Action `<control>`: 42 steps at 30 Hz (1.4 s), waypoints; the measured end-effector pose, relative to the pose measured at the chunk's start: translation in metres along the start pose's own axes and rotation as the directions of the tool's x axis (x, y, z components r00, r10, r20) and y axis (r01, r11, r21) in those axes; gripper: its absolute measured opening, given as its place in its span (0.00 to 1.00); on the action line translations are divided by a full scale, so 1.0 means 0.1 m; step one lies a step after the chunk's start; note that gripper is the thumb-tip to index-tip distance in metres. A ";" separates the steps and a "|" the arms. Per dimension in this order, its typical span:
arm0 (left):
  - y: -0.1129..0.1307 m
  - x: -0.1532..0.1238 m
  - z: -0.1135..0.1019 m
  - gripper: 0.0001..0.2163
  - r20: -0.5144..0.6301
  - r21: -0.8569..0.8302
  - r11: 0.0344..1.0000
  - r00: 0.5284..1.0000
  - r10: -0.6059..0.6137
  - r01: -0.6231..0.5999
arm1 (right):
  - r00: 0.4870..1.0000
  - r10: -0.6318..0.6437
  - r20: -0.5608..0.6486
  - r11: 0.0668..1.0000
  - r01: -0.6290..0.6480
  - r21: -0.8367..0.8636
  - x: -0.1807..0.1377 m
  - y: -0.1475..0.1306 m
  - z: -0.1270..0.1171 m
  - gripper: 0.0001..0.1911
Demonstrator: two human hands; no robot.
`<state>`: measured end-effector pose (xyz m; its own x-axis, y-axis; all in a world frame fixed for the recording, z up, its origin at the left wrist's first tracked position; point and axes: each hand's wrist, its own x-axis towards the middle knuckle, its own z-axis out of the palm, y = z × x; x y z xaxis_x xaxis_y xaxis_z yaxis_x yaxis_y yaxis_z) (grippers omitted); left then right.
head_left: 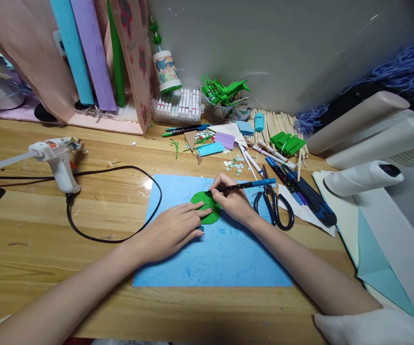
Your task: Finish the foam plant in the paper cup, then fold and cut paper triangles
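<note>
A round green piece [213,217] with a small mark near its middle lies on the blue mat [207,266]. My left hand [174,227] rests on it with fingers stretched out, pressing its left side. By the left thumb shows a small dark-blue end [201,228], perhaps a pen cap; the rest is hidden under the hand. My right hand [230,199] is closed around a blue and black felt-tip pen [250,184], its tip at the green piece's upper edge. Black-handled scissors [273,203] lie just right of the right hand.
At left stands a white glue gun [58,160], its black cable [115,241] looping to the mat. Behind are paper scraps [224,140], a box of markers [178,105] and wooden sticks [273,124]. A dark-blue cutter [316,206] and white paper rolls [364,179] lie right.
</note>
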<state>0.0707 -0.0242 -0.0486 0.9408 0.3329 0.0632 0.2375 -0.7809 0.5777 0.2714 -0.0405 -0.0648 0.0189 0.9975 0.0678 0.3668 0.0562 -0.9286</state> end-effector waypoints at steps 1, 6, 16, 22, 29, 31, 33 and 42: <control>0.00 0.00 0.00 0.11 -0.003 -0.016 1.000 1.000 -0.004 0.004 | 1.000 -0.017 -0.016 1.000 0.018 0.018 0.00 0.00 -0.01 0.04; -0.01 -0.01 0.03 0.09 -0.199 -0.182 0.972 0.963 -0.182 0.146 | 0.998 -0.060 0.036 0.945 0.045 0.325 -0.03 0.03 -0.03 0.07; -0.04 -0.01 0.03 0.07 -0.374 -0.220 0.945 0.874 -0.309 0.241 | 0.957 -0.166 0.237 0.917 0.062 0.394 -0.09 -0.02 -0.01 0.06; -0.05 -0.01 0.06 0.09 -0.389 -0.037 0.979 0.899 -0.199 0.201 | 0.944 -0.245 0.219 0.959 0.202 0.200 -0.13 -0.07 0.05 0.06; -0.05 -0.03 0.03 0.10 -0.394 0.006 0.994 0.914 -0.095 0.106 | 0.901 -0.404 0.157 0.905 0.369 0.214 -0.19 -0.06 0.12 0.06; -0.04 -0.03 0.01 0.10 -0.368 -0.007 0.994 0.925 -0.100 0.105 | 0.909 -0.376 0.178 0.917 0.337 0.215 -0.21 -0.07 0.12 0.06; -0.02 -0.02 -0.01 0.10 -0.349 -0.074 0.989 0.925 -0.148 0.130 | 0.934 -0.294 0.202 0.934 0.235 0.269 -0.22 -0.07 0.11 0.05; 0.18 -0.01 0.05 0.13 -0.227 -0.566 0.788 0.873 -0.432 0.243 | 0.954 -0.298 -0.039 0.949 0.301 0.094 -0.20 -0.19 0.11 0.26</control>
<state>0.0749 -0.0411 -0.0428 0.6638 0.7479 -0.0097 0.2787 -0.2353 0.9311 0.2539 -0.0608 -0.0529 -0.0552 0.9329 0.3558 0.2667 0.3572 -0.8951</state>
